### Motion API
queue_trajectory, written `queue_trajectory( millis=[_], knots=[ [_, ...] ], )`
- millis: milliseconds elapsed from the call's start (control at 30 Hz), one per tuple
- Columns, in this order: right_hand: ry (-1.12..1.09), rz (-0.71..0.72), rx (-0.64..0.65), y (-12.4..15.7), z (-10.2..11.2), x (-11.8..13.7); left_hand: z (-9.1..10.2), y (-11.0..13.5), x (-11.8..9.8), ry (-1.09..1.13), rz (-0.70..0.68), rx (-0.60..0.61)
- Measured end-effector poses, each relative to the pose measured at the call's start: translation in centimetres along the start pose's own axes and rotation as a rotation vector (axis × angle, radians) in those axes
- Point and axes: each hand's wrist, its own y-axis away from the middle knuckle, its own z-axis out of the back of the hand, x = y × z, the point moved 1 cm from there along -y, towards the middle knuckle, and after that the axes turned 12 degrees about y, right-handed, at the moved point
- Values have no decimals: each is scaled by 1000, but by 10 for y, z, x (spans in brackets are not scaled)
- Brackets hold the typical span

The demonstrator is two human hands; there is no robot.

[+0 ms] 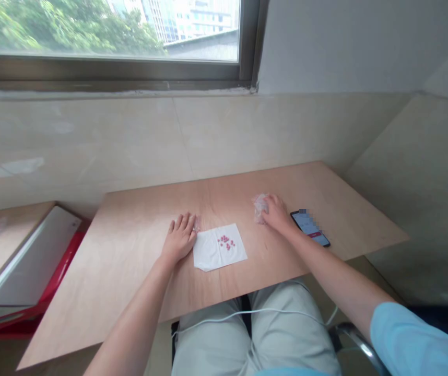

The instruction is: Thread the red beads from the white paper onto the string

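On the wooden tabletop, my left hand [180, 236] lies flat with its fingers stretched out, at the left edge of a white paper napkin [208, 251]. A small clear plastic bag with a pinkish tint [197, 223] shows beside its fingers, partly covered. Several small pink beads [226, 242] rest in a loose cluster on the napkin's right half. Farther right, my right hand [276, 213] has its fingers closed on a crumpled clear plastic bag [260, 208]. What that bag contains is too unclear to tell.
A phone [310, 228] with a lit screen lies right of my right forearm. The wooden table [138, 292] meets a tiled wall under a window. At far left stands another surface [12, 230] with a red frame. A white cable [271, 310] crosses my lap.
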Motion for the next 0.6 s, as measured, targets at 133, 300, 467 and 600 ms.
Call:
queue_trajectory(
  millis=[133, 300, 467, 600],
  knots=[
    [-33, -29, 55, -3, 8, -7, 0, 0, 4, 73, 20, -70],
    [-467, -189, 169, 17, 28, 0, 12, 0, 3, 202, -9, -251],
    [-1254, -408, 568, 72, 52, 25, 34, 10, -11, 404, 94, -479],
    [-1521, -513, 700, 110, 74, 49, 53, 32, -44, 743, 275, -439]
  ],
)
